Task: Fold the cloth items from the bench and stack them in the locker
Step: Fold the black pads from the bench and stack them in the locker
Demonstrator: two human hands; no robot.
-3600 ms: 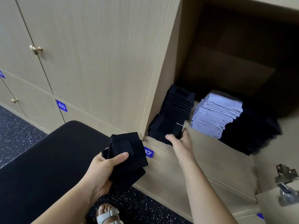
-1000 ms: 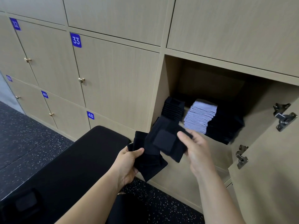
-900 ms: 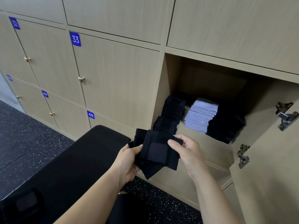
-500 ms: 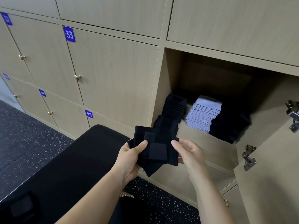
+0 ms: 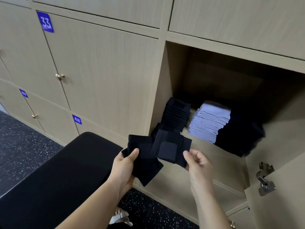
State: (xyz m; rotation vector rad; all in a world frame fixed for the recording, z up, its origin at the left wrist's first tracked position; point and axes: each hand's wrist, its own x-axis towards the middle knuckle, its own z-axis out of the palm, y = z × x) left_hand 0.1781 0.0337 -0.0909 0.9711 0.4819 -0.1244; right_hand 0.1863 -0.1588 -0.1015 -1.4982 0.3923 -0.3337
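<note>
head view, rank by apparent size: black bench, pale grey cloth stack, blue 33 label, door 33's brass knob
black bench
pale grey cloth stack
blue 33 label
door 33's brass knob
Bench is nearest the camera, which inflates it.

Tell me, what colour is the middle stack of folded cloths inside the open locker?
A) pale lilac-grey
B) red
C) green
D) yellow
A: the middle stack in the open locker is pale lilac-grey, with a black stack on its left and a dark pile on its right.

Locker door (image 5: 280, 205) cut off at right, rightmost black stack (image 5: 239, 138) perhaps blurred in shadow
</note>
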